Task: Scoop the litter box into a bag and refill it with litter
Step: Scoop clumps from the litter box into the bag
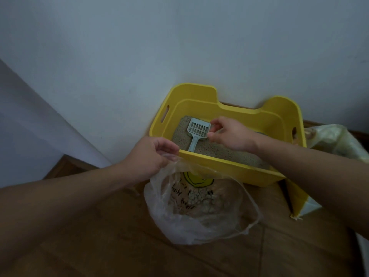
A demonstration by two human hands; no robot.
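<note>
Over the litter box (229, 162): scooping step.
Grip of left hand (153, 154) clamps bag (189, 232); right hand (231, 134) grip apart beside scoop (198, 127); next, probably take its handle.

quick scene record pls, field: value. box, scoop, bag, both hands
litter box: yellow, on wood floor against the wall, litter inside
scoop: pale, slotted, lying on the litter, handle toward the person
clear bag: open on the floor in front of the box, pale clumps inside
left hand: grips the bag's rim at the box's front wall
right hand: over the box beside the scoop's head, fingers curled; contact unclear
sack: yellow and white, right of the box, partly hidden
</note>
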